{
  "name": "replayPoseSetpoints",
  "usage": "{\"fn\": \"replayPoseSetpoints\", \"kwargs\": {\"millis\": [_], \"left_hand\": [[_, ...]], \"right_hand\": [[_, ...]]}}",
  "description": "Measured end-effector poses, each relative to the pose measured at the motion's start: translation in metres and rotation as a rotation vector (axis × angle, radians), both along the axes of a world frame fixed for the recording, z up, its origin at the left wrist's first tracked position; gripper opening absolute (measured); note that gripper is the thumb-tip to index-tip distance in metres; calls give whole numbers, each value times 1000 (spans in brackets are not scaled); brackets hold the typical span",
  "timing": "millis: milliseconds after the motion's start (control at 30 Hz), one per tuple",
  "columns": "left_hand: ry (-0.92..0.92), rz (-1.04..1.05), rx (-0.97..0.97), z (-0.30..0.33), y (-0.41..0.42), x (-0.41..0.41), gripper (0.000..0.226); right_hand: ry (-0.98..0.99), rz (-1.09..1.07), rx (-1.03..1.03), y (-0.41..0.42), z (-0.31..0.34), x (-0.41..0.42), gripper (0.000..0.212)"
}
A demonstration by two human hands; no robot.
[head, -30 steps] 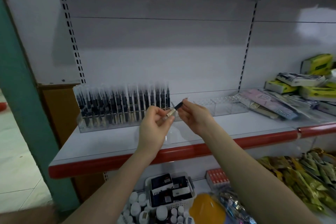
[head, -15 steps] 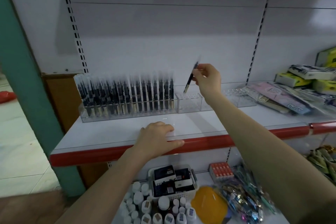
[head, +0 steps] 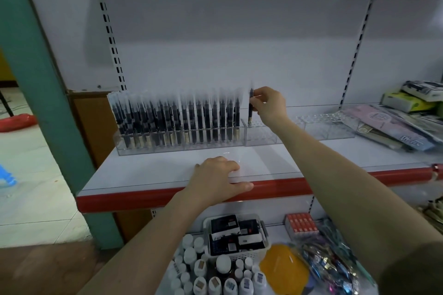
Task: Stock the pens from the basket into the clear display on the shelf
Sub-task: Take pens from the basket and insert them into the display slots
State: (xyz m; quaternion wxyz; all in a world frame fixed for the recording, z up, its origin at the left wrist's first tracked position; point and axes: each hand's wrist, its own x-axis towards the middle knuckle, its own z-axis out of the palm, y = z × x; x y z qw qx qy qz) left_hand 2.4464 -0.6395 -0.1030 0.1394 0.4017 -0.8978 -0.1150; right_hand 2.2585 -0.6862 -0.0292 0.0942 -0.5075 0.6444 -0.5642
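Lowered upright, our pen [head: 250, 108] meets the clear display [head: 261, 135] edge; right hand [head: 269, 105] fingers pinch it, left hand [head: 217, 181] flat on the shelf [head: 148, 172].

Plain grey-white back panels [head: 227, 31] with slotted black uprights [head: 109, 29] run behind a white shelf board with a red front strip [head: 148, 200]. A teal post [head: 36, 79] stands at the left, with a brown wooden panel [head: 88, 122] just behind it. Pale tiled floor [head: 31, 175] stretches off to the far left, evenly lit.
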Motion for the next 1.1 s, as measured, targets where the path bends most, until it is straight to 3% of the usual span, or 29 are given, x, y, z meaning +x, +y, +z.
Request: {"fn": "replayPoseSetpoints", "kwargs": {"millis": [467, 600, 733, 1100], "left_hand": [[-5, -7, 4, 0, 0, 0, 62], [-13, -12, 17, 1, 0, 1, 77], [-12, -1, -2, -1, -1, 0, 62], [-9, -3, 3, 0, -1, 0, 63]], "right_hand": [[-6, -14, 99, -3, -6, -2, 19], [-7, -24, 95, -1, -10, -1, 20], [7, -26, 105, -2, -10, -2, 20], [73, -88, 167, 0, -13, 4, 24]]}}
